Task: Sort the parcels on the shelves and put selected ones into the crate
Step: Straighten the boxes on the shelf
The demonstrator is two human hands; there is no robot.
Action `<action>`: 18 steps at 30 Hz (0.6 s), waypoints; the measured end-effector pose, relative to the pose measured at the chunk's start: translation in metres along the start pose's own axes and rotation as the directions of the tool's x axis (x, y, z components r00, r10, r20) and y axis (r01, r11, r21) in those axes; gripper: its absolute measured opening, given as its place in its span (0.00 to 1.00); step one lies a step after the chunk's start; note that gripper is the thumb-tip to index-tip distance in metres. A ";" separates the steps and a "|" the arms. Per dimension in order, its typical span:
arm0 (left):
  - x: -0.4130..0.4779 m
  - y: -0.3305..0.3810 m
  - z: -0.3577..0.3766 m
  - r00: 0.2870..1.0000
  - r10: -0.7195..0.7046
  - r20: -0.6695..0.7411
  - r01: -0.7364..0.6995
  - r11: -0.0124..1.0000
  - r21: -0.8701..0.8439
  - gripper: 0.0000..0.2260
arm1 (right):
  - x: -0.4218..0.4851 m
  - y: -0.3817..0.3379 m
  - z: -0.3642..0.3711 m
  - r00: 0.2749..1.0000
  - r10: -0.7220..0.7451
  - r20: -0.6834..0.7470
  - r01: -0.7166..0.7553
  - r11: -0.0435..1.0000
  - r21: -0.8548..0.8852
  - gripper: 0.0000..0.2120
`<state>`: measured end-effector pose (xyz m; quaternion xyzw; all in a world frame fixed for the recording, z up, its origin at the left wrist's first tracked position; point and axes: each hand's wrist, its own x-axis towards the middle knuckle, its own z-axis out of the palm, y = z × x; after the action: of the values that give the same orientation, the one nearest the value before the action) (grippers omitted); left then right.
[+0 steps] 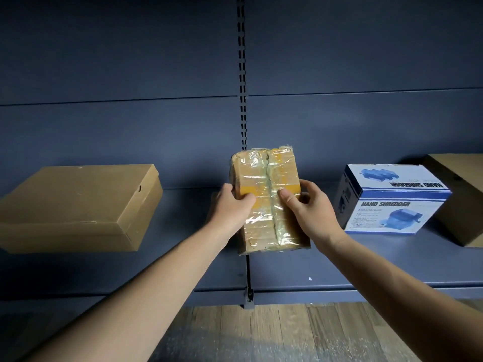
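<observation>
Head view: left hand (232,205) and right hand (311,207) grip a taped parcel (266,197) from either side, above the shelf (339,267). Right of the hands, blue-white box (389,199) printed "HAND SHREDDER". Left, plain cardboard box (78,205).

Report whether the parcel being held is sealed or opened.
Sealed. Clear tape covers the parcel and runs along its closed centre seam. The left hand and right hand grip its sides.
</observation>
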<state>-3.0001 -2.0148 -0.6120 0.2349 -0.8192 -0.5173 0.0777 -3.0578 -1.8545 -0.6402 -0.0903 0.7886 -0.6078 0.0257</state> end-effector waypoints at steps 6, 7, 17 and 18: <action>-0.003 0.004 -0.002 0.996 -0.070 0.051 0.070 0.998 0.007 0.36 | -0.002 -0.004 0.009 0.996 -0.086 0.010 0.086 0.994 -0.067 0.13; -0.003 0.005 -0.001 0.993 -0.095 0.071 0.094 0.996 0.011 0.46 | -0.002 -0.006 0.010 0.996 -0.081 0.024 0.082 0.995 -0.054 0.12; 0.002 0.004 -0.003 0.973 -0.221 0.067 0.230 0.954 -0.190 0.62 | -0.015 -0.014 0.013 0.970 -0.210 0.122 0.220 0.972 -0.078 0.24; 0.003 0.002 -0.003 0.969 -0.235 0.075 0.246 0.941 -0.233 0.60 | -0.014 -0.013 0.013 0.968 -0.210 0.136 0.222 0.972 -0.079 0.25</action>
<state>-3.0018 -2.0180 -0.6090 0.3102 -0.7171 -0.6237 0.0232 -3.0404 -1.8677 -0.6322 -0.2149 0.7985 -0.5623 0.0051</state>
